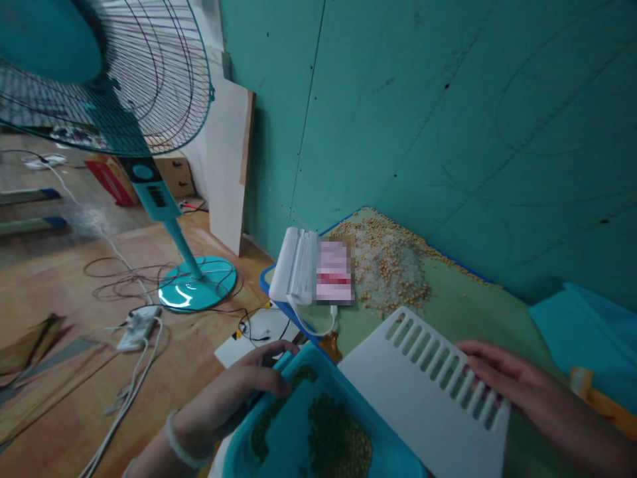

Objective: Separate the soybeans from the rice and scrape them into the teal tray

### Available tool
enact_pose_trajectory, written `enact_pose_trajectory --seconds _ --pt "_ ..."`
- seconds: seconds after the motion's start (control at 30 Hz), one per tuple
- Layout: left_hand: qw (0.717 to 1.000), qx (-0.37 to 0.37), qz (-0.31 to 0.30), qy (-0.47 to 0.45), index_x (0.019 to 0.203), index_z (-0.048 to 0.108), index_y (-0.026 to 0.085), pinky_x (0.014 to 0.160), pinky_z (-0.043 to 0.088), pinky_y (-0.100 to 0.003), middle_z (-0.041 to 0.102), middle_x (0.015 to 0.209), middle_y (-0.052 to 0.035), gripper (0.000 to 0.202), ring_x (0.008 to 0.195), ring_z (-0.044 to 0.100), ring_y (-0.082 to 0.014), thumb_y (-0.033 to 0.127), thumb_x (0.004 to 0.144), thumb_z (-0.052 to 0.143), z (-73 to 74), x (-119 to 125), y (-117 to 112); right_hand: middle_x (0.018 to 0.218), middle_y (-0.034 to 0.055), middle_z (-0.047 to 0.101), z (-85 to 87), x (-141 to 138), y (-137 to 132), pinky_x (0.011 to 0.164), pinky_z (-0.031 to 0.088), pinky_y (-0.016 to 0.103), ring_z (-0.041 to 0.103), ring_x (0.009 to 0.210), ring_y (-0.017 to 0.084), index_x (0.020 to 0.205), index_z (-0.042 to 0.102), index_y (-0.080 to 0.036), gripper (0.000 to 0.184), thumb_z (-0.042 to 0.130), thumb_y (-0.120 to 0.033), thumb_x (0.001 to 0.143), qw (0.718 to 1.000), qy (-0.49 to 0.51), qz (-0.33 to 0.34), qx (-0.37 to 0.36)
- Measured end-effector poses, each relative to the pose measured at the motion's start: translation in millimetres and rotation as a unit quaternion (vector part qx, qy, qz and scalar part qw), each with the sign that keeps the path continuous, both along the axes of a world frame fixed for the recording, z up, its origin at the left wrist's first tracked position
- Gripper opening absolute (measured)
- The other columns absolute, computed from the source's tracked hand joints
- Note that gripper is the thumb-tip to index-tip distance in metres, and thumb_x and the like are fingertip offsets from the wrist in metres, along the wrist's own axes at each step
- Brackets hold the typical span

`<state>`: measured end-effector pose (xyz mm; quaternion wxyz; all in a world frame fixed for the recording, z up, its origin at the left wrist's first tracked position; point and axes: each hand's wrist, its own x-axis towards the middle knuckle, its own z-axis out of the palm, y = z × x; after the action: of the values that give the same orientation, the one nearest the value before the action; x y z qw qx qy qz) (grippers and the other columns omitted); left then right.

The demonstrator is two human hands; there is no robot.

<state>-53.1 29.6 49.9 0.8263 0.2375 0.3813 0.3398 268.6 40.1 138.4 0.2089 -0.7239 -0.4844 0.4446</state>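
Note:
My left hand [249, 378] is closed on the upper left rim of a turquoise plastic tub [288, 421], thumb over the edge. Small green grains [343, 435] lie in a patch and a curved strip on the tub's floor; its near side is cut off by the frame. On the other side, my right hand [497, 368] grips the slotted edge of a flat white panel [408, 398], partly hidden behind it. The panel slants beside the tub's right rim, over the table.
A pile of yellow beans and white grains [393, 265] covers the far end of the green table [468, 312]. Nearby are a phone [334, 272] on a cable and a white device [293, 265]. A turquoise fan [196, 282] and power strip [139, 328] stand left, with loose cords.

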Motion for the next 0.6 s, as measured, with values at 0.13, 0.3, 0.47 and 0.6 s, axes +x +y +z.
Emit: enact_pose_trajectory --seconds 0.13,0.3,0.47,0.6 --pt "1.0 0.002 -0.02 -0.009 0.084 0.055 0.021 0.065 0.047 -0.034 0.071 0.074 -0.0007 0.032 0.07 0.065 -0.0222 0.007 0.055 0.058 -3.4 3 3 0.069 0.0037 0.068 6.4 13 -11 0.058 0.05 0.032 0.063 0.069 0.025 0.077 0.066 -0.027 0.046 0.064 -0.064 0.049 1.0 -0.016 -0.01 0.017" --pt "0.999 -0.006 -0.043 0.022 0.081 0.057 0.02 0.063 0.045 -0.031 0.071 0.067 -0.0008 0.037 0.065 0.064 -0.0214 0.009 0.047 0.063 -25.2 10 4 0.076 0.0042 0.069 17.3 36 -18 0.061 0.052 0.035 0.064 0.074 0.027 0.085 0.06 -0.027 0.041 0.06 -0.059 0.059 0.996 -0.002 -0.061 0.061" --pt "0.997 0.028 -0.07 -0.019 0.08 0.056 0.021 0.062 0.044 -0.033 0.069 0.065 0.0005 0.038 0.066 0.063 -0.0229 0.012 0.044 0.063 -50.1 27 -1 0.087 0.0086 0.068 37.2 39 -13 0.065 0.052 0.035 0.063 0.077 0.027 0.088 0.054 -0.025 0.041 0.054 -0.058 0.063 0.97 -0.125 -0.094 0.184" --pt "0.997 0.044 -0.056 -0.037 0.076 0.054 0.022 0.055 0.043 -0.03 0.066 0.055 0.0031 0.032 0.055 0.06 -0.0184 0.013 0.046 0.061 -61.5 42 -8 0.088 0.0088 0.067 41.1 39 -15 0.063 0.051 0.032 0.064 0.076 0.023 0.091 0.05 -0.023 0.03 0.047 -0.047 0.074 0.912 -0.3 -0.027 0.278"
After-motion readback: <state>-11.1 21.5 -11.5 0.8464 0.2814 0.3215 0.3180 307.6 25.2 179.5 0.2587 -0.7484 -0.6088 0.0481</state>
